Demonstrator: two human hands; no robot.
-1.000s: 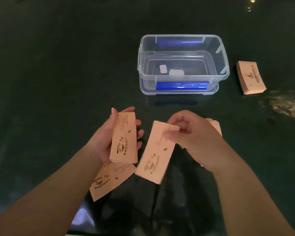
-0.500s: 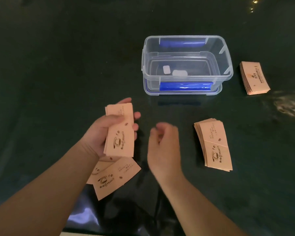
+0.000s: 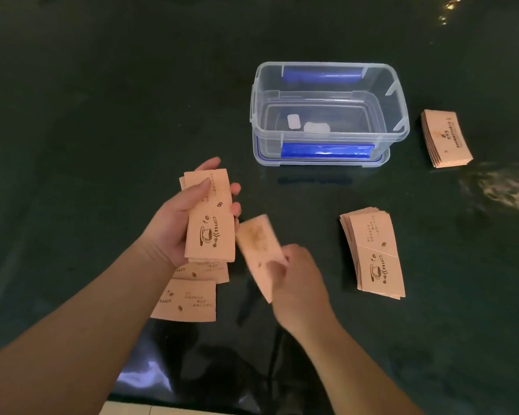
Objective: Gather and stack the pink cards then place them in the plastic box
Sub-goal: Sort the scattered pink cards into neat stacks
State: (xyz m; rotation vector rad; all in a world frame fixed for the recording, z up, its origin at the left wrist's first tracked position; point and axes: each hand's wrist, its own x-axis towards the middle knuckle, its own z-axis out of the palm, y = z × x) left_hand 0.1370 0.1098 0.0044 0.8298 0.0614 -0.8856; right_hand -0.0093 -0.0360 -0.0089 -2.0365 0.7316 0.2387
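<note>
Loose pink cards lie nearest on the dark table. Above them the left hand grips a small stack of cards, thumb across its face. Beside it the right hand pinches a blurred single card, probably by its lower edge. Farther right rests a fanned pile; beyond stand the plastic box and another pile.

Head-worn view, probably steeply downward.

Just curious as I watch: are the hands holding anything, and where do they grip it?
Left hand holds a card stack around its sides. Right hand pinches one blurred card at its near end.
</note>
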